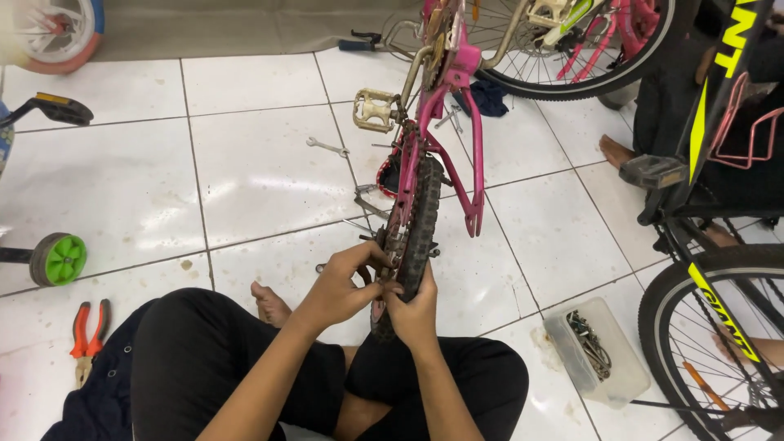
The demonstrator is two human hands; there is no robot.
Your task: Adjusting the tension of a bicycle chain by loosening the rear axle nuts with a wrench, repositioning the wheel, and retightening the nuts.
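Both hands together at the axle of the rear wheel (pixel 415 237) on the upturned pink bicycle frame (pixel 453 122), low between the knees. Left hand (pixel 339 286) pinching something small at the hub — too small to name; right hand (pixel 415 314) clamped around the black tyre. Best kept so: tyre braced firmly, fingers clear of the chain side, turning small and square. Spanner (pixel 328 147) and pliers (pixel 88 331) well apart on the tiles (pixel 245 171).

Clear rect. plastic tub (pixel 600 366) of metal bits, floor right; yellow decals (pixel 719 306) on black frame.
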